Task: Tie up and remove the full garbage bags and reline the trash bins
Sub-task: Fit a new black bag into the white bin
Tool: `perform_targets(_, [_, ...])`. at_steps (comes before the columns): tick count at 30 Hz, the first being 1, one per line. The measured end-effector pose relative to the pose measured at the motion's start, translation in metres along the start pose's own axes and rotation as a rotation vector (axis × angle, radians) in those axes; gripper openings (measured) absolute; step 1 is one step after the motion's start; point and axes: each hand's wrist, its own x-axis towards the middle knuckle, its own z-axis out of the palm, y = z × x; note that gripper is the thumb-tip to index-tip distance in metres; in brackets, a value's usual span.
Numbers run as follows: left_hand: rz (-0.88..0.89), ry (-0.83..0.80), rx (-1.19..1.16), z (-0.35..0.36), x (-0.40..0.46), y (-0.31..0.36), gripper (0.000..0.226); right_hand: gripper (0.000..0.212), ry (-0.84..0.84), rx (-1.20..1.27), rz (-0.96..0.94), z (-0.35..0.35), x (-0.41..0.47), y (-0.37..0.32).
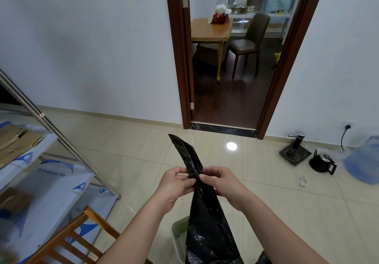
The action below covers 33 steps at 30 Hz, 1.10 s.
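Surroundings: a pale tiled floor (266,192) runs to a white wall; an open doorway (225,58) with a dark wood frame lies far centre.
Beyond the doorway: a wooden table (211,30) bearing a red bag (220,18), with a dark chair (249,42) just beside it to the right.
Right side: a black kettle (322,163) stands on the floor near a dark square tray (295,154); a blue water jug (364,159) lies at the far right edge.
Left side: a slanted metal pole (59,131) crosses in front of shelves wrapped in blue-printed film (51,181); a wooden chair (75,241) sits near left.
Container: a pale trash bin (178,241) stands near centre on the floor, mostly hidden by the bag; its contents cannot be seen.
Task object: a black garbage bag (207,229) rises out of the bin, gathered into a narrow neck between the hands, its loose tip pointing up and to the far left.
Left hand (176,183): fingers curled, thumb and fingertips pinching the left side of the bag's neck.
Right hand (222,183): fingers curled, pinching the right side of the neck, touching the left hand's fingertips.
In the way: the forearms and the bag cover most of the bin.
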Motion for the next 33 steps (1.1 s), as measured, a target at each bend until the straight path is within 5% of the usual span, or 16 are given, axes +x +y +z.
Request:
perform_targets(9, [-0.018, -0.007, 0.099, -0.007, 0.002, 0.0, 0.02, 0.015, 0.043, -0.064, -0.01, 0.004, 0.006, 0.009])
perform_targets(28, [-0.003, 0.459, 0.141, -0.084, 0.007, -0.012, 0.026, 0.023, 0.29, 0.077, 0.146, -0.021, 0.028, 0.021])
perform_targets(33, [-0.083, 0.496, 0.111, -0.11, -0.001, -0.021, 0.039, 0.049, 0.198, 0.169, 0.176, -0.014, 0.032, 0.024])
